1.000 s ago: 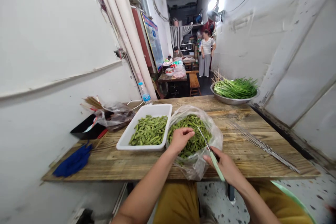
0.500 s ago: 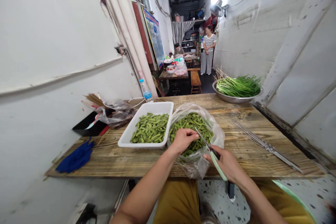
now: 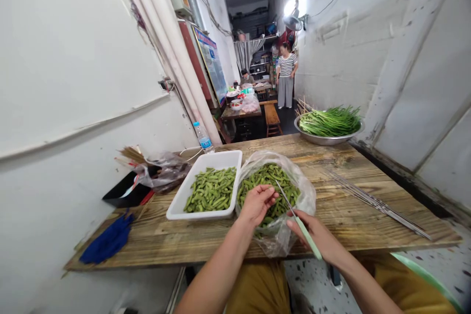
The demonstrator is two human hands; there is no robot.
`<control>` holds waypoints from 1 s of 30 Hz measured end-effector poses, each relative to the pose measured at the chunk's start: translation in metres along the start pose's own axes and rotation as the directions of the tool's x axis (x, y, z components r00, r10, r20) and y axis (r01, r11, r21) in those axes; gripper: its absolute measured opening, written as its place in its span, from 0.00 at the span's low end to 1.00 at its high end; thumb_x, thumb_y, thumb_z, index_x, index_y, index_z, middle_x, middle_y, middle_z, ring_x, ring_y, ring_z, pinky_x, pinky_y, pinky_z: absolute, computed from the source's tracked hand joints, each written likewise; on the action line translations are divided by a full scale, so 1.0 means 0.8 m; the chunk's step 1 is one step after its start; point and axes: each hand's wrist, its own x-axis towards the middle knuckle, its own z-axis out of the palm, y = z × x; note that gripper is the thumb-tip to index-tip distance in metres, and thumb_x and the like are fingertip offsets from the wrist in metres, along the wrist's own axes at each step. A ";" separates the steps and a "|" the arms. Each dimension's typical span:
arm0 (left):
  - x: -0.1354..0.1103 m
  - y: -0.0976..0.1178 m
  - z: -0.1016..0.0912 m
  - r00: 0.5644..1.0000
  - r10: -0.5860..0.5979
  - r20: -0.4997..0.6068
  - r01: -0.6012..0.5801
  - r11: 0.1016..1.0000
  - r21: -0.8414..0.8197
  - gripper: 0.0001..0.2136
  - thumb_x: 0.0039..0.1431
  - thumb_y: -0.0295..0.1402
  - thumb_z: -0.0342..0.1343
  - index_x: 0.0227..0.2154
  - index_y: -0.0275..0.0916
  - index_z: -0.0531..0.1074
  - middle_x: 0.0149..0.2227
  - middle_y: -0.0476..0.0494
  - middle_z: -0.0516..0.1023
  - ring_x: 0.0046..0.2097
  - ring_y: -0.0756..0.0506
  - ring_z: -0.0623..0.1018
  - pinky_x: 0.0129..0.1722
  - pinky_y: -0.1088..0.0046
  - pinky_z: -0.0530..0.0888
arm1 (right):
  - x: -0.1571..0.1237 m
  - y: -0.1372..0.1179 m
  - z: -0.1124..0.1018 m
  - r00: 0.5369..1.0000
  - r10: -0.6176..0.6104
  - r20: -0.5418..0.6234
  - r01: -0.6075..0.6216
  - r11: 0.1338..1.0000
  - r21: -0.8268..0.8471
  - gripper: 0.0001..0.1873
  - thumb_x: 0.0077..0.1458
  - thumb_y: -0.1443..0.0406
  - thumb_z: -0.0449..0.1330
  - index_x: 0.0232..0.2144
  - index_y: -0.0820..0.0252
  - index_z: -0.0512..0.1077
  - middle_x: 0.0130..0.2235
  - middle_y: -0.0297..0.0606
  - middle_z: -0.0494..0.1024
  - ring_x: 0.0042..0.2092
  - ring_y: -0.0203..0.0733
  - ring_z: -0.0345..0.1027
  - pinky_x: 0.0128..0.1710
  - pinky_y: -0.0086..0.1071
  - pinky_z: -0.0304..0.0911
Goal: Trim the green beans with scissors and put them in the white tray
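Left hand (image 3: pixel 258 204) curls on beans (image 3: pixel 267 179) in a bag (image 3: pixel 281 240); right hand (image 3: pixel 312 236) pinches a knife (image 3: pixel 306 234) (green-handled).

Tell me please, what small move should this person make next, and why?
Probably bring the green-handled knife in the right hand closer to the green beans by the left hand. Its blade already points down into the plastic bag, and the left hand is among the beans, so this seems the sensible move.
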 end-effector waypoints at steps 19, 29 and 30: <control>-0.002 0.069 -0.077 0.532 0.835 0.141 0.011 -0.173 0.985 0.15 0.52 0.28 0.52 0.43 0.39 0.72 0.51 0.35 0.66 0.54 0.36 0.61 0.51 0.53 0.55 | 0.000 0.026 -0.009 0.998 0.061 -0.001 -0.061 0.995 -0.078 0.28 0.52 0.50 0.54 0.49 0.63 0.65 0.40 0.43 0.76 0.43 0.48 0.68 0.45 0.36 0.61; 0.023 0.019 -0.033 0.831 0.379 0.406 -0.235 -0.423 0.875 0.07 0.54 0.26 0.50 0.25 0.37 0.73 0.33 0.39 0.73 0.44 0.39 0.67 0.46 0.55 0.58 | -0.008 0.016 -0.012 0.998 0.051 0.025 -0.046 0.987 -0.156 0.22 0.53 0.52 0.53 0.43 0.62 0.68 0.32 0.39 0.76 0.39 0.48 0.70 0.42 0.35 0.63; 0.024 0.021 -0.034 0.823 0.409 0.395 -0.264 -0.341 0.902 0.06 0.53 0.26 0.51 0.26 0.37 0.72 0.32 0.40 0.74 0.43 0.40 0.68 0.46 0.56 0.59 | -0.008 0.016 -0.012 0.999 0.045 0.028 -0.040 0.987 -0.157 0.21 0.53 0.53 0.53 0.42 0.61 0.69 0.31 0.38 0.76 0.38 0.48 0.70 0.41 0.34 0.63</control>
